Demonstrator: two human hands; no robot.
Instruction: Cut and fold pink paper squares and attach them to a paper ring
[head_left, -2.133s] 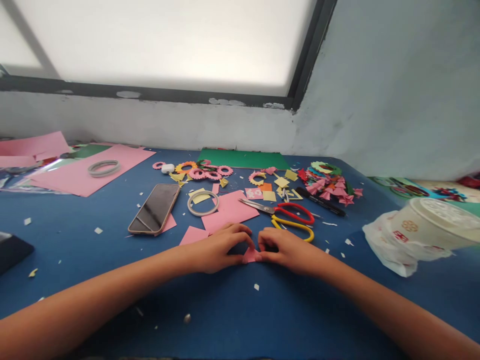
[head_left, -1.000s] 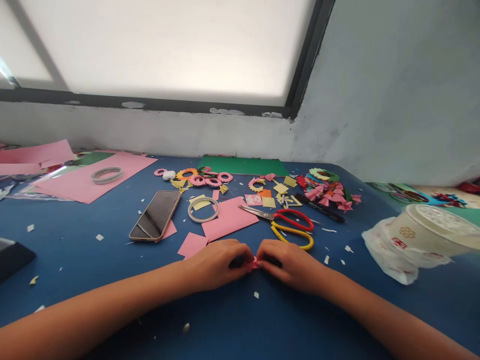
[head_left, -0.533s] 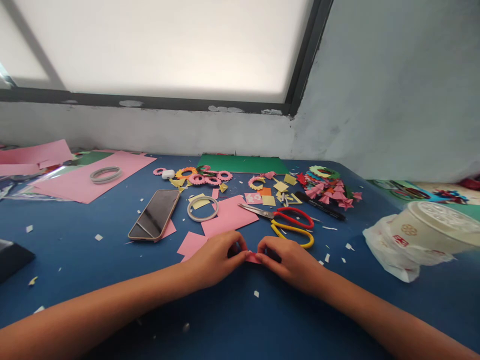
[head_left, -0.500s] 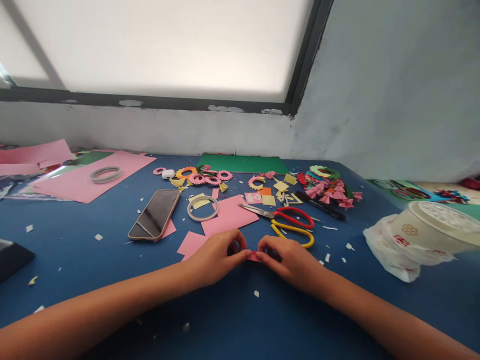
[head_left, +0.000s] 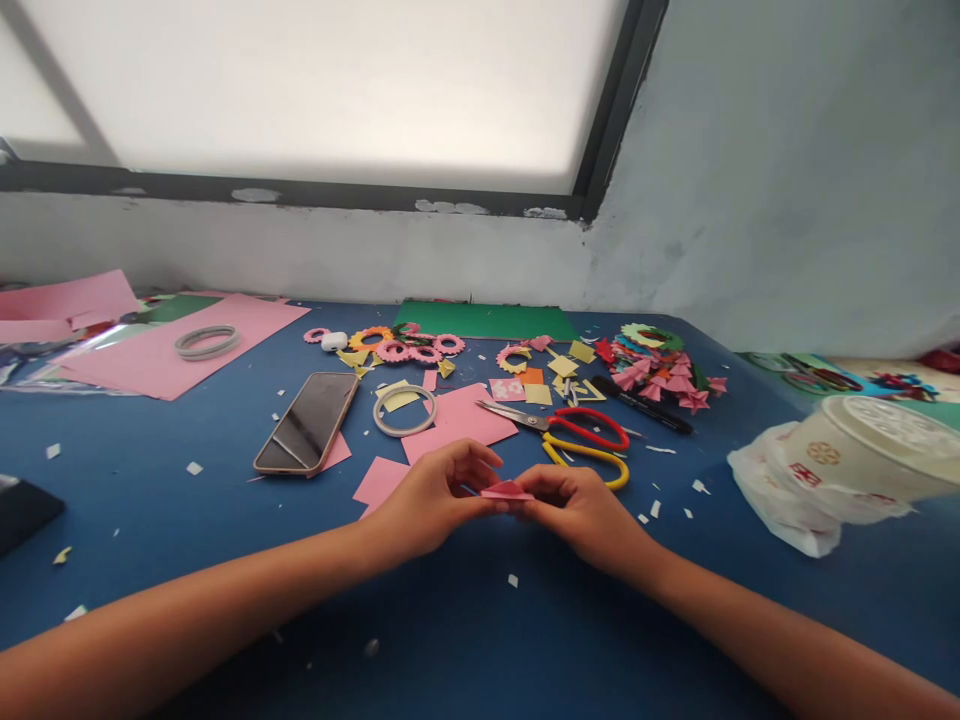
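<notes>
Between both hands, just above the blue tabletop (head_left: 420,630), is a small folded piece of pink paper (head_left: 508,490) with a raised peak. My left hand (head_left: 442,492) pinches its left end between thumb and fingers. From the other side, my right hand (head_left: 574,505) grips the right end, fingers curled. Just beyond the hands lie scissors (head_left: 585,437) with one red and one yellow handle, blades pointing left. Pink paper sheets (head_left: 461,420) lie behind my left hand, and a roll of tape (head_left: 405,410) rests partly on them.
A phone (head_left: 309,425) lies to the left. Behind are scalloped paper rings (head_left: 424,353), yellow squares (head_left: 562,366), a black pen (head_left: 645,405) and a heap of pink paper flowers (head_left: 664,378). A lidded paper cup (head_left: 847,455) in a plastic bag stands at right. White scraps are scattered about.
The pink paper has come up slightly and now shows a raised fold between the fingers. Both hands have shifted a little upward, and the left fingers are spread more.
</notes>
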